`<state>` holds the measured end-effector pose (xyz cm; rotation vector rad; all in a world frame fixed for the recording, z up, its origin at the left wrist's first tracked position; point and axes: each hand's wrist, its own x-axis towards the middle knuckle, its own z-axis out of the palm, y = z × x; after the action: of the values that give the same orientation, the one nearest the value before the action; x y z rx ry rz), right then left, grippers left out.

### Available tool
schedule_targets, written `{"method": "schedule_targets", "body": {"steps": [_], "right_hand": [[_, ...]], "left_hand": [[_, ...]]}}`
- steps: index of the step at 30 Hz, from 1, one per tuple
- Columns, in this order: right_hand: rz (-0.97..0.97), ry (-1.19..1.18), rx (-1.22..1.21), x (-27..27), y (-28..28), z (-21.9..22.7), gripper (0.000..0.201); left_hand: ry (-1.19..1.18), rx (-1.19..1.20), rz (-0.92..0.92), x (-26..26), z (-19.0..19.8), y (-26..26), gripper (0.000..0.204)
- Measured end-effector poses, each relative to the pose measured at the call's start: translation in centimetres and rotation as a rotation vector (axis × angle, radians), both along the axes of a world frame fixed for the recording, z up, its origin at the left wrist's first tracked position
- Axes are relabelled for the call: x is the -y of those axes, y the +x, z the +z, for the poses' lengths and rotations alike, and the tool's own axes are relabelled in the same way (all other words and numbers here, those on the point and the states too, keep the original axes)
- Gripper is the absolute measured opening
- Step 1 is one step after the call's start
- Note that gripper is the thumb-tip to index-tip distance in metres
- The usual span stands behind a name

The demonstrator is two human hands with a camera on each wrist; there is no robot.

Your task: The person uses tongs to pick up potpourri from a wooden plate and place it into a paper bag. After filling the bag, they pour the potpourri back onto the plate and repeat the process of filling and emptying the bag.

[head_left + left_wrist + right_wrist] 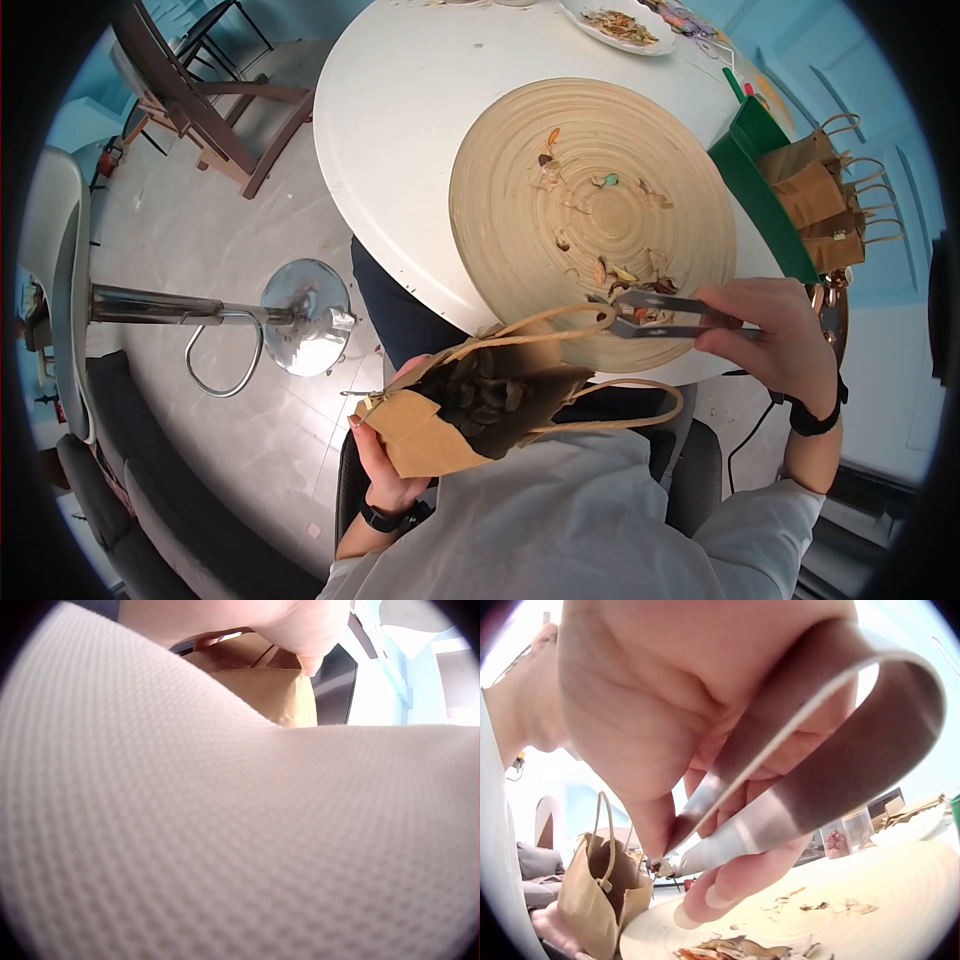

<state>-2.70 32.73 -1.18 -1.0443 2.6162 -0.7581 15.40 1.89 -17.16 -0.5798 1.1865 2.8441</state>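
Observation:
The left hand (392,470) grips a brown paper bag (430,437) by its side, its open top showing dark dried pieces (485,395). Metal tongs (670,315) are pinched between thumb and fingers of the right hand (785,335), their tips over the near edge of a round wooden tray (510,130). In the right wrist view, the tips of the tongs (780,802) lie close together beside small dark bits; whether they hold one is unclear. Dried scraps (742,948) lie scattered on the tray. A white sleeve (187,810) covers most of the left wrist view.
A green bin (750,165) and several small paper bags (810,190) stand at the table's right. At the back is a white plate (640,45) of dried pieces. The white table (390,120) borders the tray; a stool (170,305) stands at left.

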Motion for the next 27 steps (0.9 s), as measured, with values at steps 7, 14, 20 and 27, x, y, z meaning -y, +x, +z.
{"method": "schedule_targets", "body": {"steps": [7,14,20,27], "right_hand": [[0.113,-0.093,0.247,2.7,0.3,0.7,0.041],[0.112,-0.125,0.237,2.8,0.2,0.1,0.044],[-0.104,0.062,-0.183,-0.4,-1.2,-0.4,0.044],[-0.155,0.213,-0.220,0.5,-1.2,-1.7,0.031]], "left_hand": [[-0.006,0.017,-0.012,0.0,-0.1,0.0,0.102],[-0.014,0.055,-0.033,0.4,-0.4,0.2,0.104],[-0.013,0.042,-0.032,0.4,-0.3,0.0,0.104],[0.026,0.036,-0.032,0.2,-0.1,-0.1,0.106]]}}
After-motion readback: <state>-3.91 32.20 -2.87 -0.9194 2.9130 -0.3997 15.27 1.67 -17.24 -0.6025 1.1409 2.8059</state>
